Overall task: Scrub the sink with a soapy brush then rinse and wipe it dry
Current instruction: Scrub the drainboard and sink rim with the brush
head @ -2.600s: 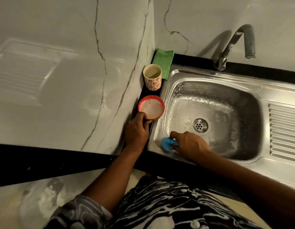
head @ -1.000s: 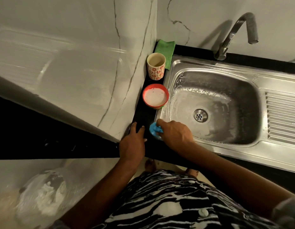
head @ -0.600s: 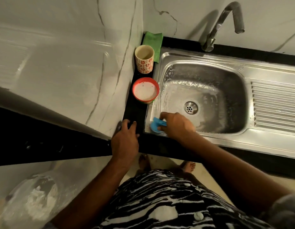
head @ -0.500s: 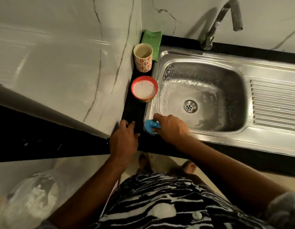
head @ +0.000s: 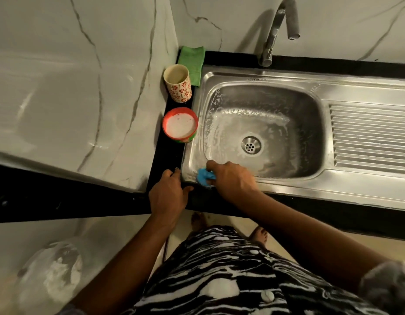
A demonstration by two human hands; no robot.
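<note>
A steel sink (head: 356,183) with a wet, soapy basin and a round drain (head: 251,144) fills the right half of the view. My right hand (head: 231,180) grips a small blue brush (head: 203,177) and presses it on the sink's near left rim corner. My left hand (head: 168,195) rests on the black counter edge just left of that corner, fingers lying flat. A red bowl of white soapy liquid (head: 180,125) stands on the black strip beside the sink.
A flowered cup (head: 177,86) and a folded green cloth (head: 192,62) sit behind the bowl. A curved tap (head: 276,30) rises at the back wall. The ribbed drainboard (head: 369,137) lies to the right. Marble wall panels close the left side.
My left hand let go of the red bowl and moved to the counter edge. My right hand shifted the brush from the basin's near wall onto the front left rim corner, rubbing back and forth.
</note>
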